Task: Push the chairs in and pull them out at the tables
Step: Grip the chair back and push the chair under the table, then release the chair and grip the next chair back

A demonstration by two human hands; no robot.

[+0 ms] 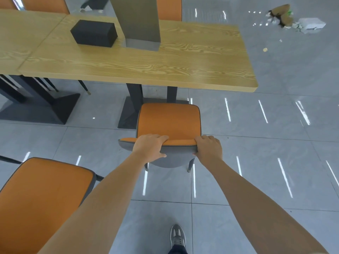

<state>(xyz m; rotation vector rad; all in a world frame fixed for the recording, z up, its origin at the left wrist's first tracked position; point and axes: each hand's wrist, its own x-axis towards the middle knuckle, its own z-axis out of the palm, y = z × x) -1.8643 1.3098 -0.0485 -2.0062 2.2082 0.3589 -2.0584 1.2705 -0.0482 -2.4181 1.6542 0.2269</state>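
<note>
An orange chair (168, 120) with a grey back shell stands on the floor just clear of the near edge of a long wooden table (183, 66). Its seat faces the table. My left hand (149, 148) grips the top of the backrest on the left side. On the right end of the same backrest my right hand (208, 147) is closed. A second orange chair (42, 195) stands at the lower left, away from the table.
A black box (94, 33) and a grey column (139, 21) sit on the table. Black table bases (55, 107) rest on the tiled floor. More orange chairs (169, 8) line the far side. A pile of rubbish (286, 19) lies at the upper right. My shoe (177, 237) is below.
</note>
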